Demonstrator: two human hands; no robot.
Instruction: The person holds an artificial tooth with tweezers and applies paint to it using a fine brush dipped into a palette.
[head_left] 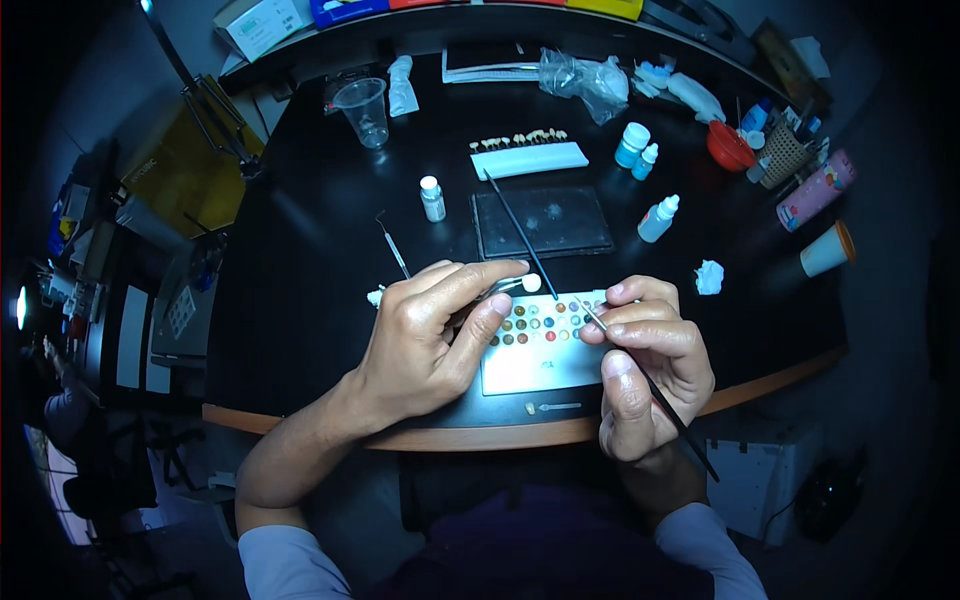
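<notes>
My left hand (pixel 430 320) is closed around metal tweezers (pixel 503 286), mostly hidden by the fingers. At their tip sits a small white tooth crown (pixel 531 282). My right hand (pixel 655 365) pinches a thin dark paintbrush (pixel 660 400), its fine tip pointing up and left, apart from the crown. Below both hands lies a silver palette (pixel 545 372) with rows of small coloured paint wells; my right fingers cover its right end. A second brush (pixel 515 220) rests slantwise from the white shade holder (pixel 530 161) across a dark slab (pixel 580 225) to the palette.
A metal probe (pixel 393 250) and small bottle (pixel 432 200) lie beyond my left hand. Dropper bottle (pixel 657 220), crumpled tissue (pixel 709 277) and paper cup (pixel 828 250) stand right. Farther back are a plastic cup (pixel 365 112) and red bowl (pixel 730 147). A small pinned piece (pixel 552 407) lies near the edge.
</notes>
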